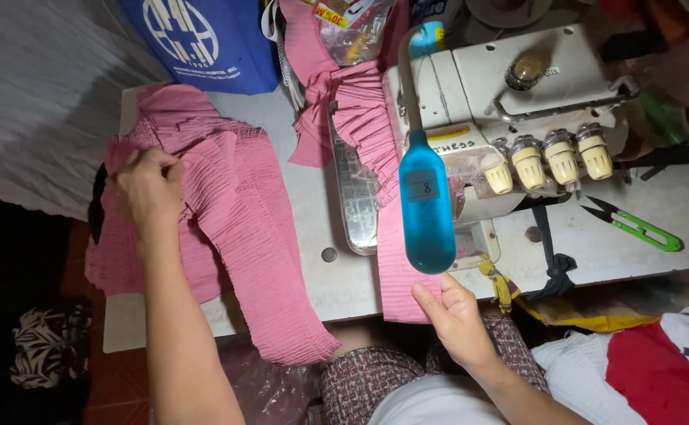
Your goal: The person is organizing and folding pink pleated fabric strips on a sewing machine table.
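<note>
Head view looks straight down on a sewing station. The left hand (149,189) lies flat, fingers loosely spread, on a heap of pink pleated fabric (226,228) at the left end of the counter (313,228); it presses on the cloth rather than clamping it, and whether any fold is pinched under the fingers cannot be told. The heap spills over the near edge of the counter toward the person's lap. The right hand (458,319) sits at the near edge, fingers half open, touching the lower end of a narrower pink pleated strip (398,267) that runs up under the overlock sewing machine (510,118) and bunches again behind it. A blue lamp head (426,201) on a bent neck hangs over that strip and hides part of it, so the needle area is not visible.

As a judgement, the work looks partway through: one strip is in the machine, with pleated cloth gathered beyond it, while the large heap under the left hand lies apart from the machine. How much of it is sewn cannot be read from here.

Green thread snips (635,227) lie on the counter to the right of the machine, well apart from both hands. A blue bag (203,39) stands at the far side.
</note>
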